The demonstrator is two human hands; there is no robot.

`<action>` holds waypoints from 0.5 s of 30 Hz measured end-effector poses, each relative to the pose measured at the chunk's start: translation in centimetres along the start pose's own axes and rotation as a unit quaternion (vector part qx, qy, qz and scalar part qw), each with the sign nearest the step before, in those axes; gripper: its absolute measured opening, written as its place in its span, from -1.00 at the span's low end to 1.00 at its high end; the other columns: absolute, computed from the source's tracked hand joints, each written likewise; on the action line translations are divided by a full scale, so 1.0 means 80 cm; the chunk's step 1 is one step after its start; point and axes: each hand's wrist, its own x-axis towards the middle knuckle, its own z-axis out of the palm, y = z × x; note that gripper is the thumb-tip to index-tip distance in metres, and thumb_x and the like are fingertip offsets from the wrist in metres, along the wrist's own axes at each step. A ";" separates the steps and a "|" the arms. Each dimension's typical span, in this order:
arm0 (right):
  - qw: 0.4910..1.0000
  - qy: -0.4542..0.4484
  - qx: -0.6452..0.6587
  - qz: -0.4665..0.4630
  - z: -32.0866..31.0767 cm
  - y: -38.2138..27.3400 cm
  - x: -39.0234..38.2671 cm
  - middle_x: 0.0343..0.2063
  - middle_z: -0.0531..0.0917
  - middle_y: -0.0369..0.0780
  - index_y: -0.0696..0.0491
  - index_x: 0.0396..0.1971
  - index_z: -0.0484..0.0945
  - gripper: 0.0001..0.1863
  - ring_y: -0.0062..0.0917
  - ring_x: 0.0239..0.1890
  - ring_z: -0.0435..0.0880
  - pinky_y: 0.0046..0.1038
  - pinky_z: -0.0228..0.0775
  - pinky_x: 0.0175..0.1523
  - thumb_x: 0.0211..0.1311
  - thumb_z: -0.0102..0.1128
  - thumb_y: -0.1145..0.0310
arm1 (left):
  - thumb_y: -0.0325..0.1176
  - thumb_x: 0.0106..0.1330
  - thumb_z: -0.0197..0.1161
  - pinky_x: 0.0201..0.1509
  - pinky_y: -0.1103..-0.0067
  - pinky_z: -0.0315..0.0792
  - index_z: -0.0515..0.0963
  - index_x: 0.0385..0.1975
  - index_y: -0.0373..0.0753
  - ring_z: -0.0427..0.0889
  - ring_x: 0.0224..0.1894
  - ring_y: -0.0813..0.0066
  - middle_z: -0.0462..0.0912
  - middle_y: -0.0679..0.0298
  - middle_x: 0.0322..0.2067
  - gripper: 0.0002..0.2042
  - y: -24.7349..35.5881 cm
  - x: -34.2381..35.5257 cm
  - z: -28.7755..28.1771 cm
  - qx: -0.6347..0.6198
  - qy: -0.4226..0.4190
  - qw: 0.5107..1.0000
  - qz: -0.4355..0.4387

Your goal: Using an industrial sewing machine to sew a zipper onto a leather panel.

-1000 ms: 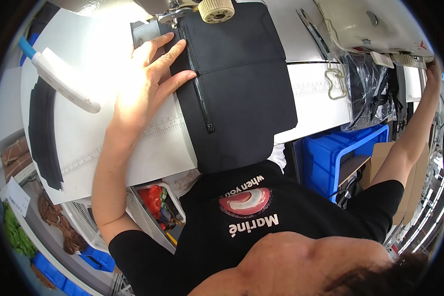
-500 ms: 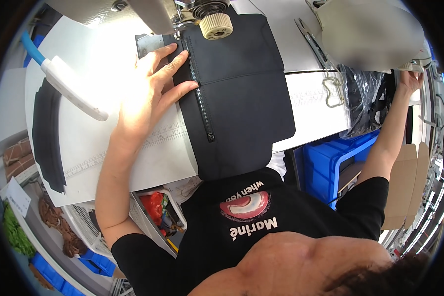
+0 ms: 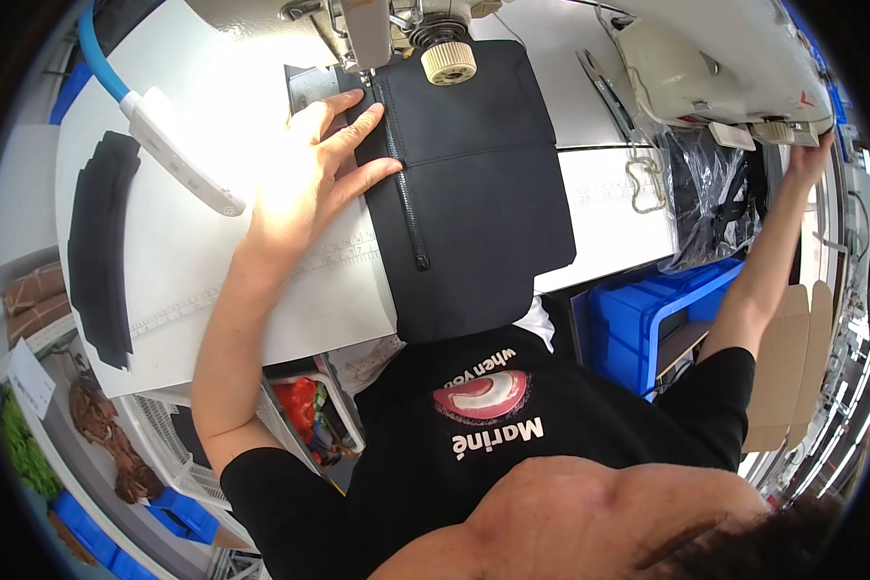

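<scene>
Fabric in a broad, matte-black panel (image 3: 483,217) lies flat on the white surface (image 3: 261,324), its near end close to the front of the black short-sleeved shirt (image 3: 590,406); I cannot tell whether they touch. Its long axis runs away from the body toward the machine. Near the shirt, the panel's right side steps inward in a cut corner. A narrow dark zipper (image 3: 413,217) with glinting teeth runs along the left part, leaning slightly left toward its far end, and a stitched seam crosses from it to the right edge.

The left hand (image 3: 304,179) is the nearer one, reaching over the panel's far left side. Its fingers are spread apart, laid on the fabric and beside the zipper rather than pinching it; most of the panel lies to their right and toward the body. Farther left, a stack of long black strips (image 3: 104,251) rests alone.

Beyond the fingertips, the cream sewing machine with a ridged round dial (image 3: 449,64) stands over the panel's far end, its presser area just past the index finger. Out at the far right, the right hand (image 3: 810,162) is raised to a cream rounded housing (image 3: 715,68); its fingers are partly hidden, so I cannot tell how they are set.
</scene>
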 end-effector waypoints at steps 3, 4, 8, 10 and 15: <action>0.992 0.073 0.066 0.073 0.000 0.028 -0.038 0.07 0.47 -0.07 0.13 0.15 0.34 -0.54 -0.20 0.16 0.41 -0.04 0.23 0.27 0.43 -0.17 0.12 | -0.08 -0.04 0.44 -0.04 0.47 0.45 0.60 -0.06 -0.16 0.57 -0.17 0.33 0.55 0.16 -0.01 -0.49 -0.004 -0.001 0.004 -0.007 0.018 1.000 0.018; 0.982 0.133 0.053 0.124 0.009 0.021 -0.059 0.02 0.52 -0.08 0.14 0.13 0.35 -0.56 -0.23 0.11 0.46 -0.09 0.28 0.24 0.43 -0.13 0.15 | -0.08 -0.04 0.44 -0.04 0.46 0.45 0.60 -0.07 -0.16 0.57 -0.18 0.33 0.56 0.15 -0.01 -0.49 -0.005 -0.001 0.005 -0.005 0.024 0.999 0.028; 0.995 0.073 -0.041 -0.055 0.101 -0.070 -0.201 -0.19 0.61 -0.16 0.21 -0.03 0.45 -0.66 -0.45 -0.15 0.60 -0.41 0.43 -0.01 0.38 -0.03 0.27 | -0.10 -0.06 0.46 -0.06 0.43 0.44 0.60 -0.07 -0.17 0.57 -0.21 0.31 0.56 0.12 -0.02 -0.48 -0.010 0.000 0.008 -0.021 0.021 0.999 0.043; 0.982 -0.127 -0.046 0.132 0.177 -0.096 -0.296 -0.25 0.63 -0.18 0.21 -0.14 0.53 -0.71 -0.55 -0.24 0.62 -0.54 0.43 -0.16 0.36 -0.03 0.30 | -0.18 -0.07 0.48 -0.09 0.47 0.45 0.58 -0.04 -0.18 0.55 -0.17 0.33 0.54 0.12 -0.01 -0.48 -0.011 0.000 0.008 -0.025 0.037 0.997 0.063; 0.738 -0.527 0.140 0.397 0.344 -0.072 -0.402 -0.33 0.57 -0.26 0.17 0.02 0.51 -0.65 -0.64 -0.33 0.54 -0.58 0.40 -0.15 0.39 -0.05 0.28 | -0.25 -0.09 0.50 -0.04 0.49 0.44 0.58 -0.02 -0.17 0.54 -0.03 0.35 0.55 0.17 0.00 -0.46 -0.010 -0.004 0.014 -0.026 0.070 0.994 0.074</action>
